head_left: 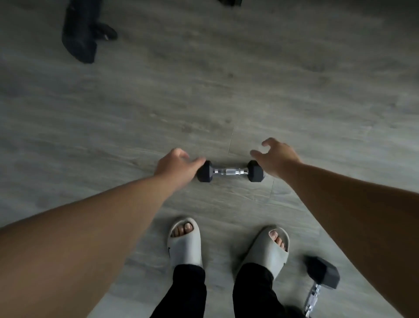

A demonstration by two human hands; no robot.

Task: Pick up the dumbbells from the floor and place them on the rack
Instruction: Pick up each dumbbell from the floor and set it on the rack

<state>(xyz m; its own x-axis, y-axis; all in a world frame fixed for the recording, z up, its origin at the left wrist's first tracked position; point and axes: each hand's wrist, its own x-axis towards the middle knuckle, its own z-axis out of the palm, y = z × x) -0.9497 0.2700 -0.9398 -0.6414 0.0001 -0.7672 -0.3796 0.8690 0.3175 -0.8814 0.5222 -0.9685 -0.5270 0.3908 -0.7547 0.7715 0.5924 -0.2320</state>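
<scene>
A small dumbbell (230, 171) with black hexagonal heads and a chrome handle lies crosswise on the grey floor in front of my feet. My left hand (175, 164) hovers at its left head, fingers loosely apart, fingertips touching or nearly touching the head. My right hand (275, 157) is over the right head, fingers spread and curled, holding nothing. A second dumbbell (322, 275), larger, lies at the lower right beside my right foot, its lower end cut off by the frame. No rack is in view.
My feet in grey slides (184, 242) (269, 249) stand just behind the small dumbbell. A dark bag or piece of equipment (80, 34) sits on the floor at the far left. Another dark object (230, 2) peeks in at the top edge.
</scene>
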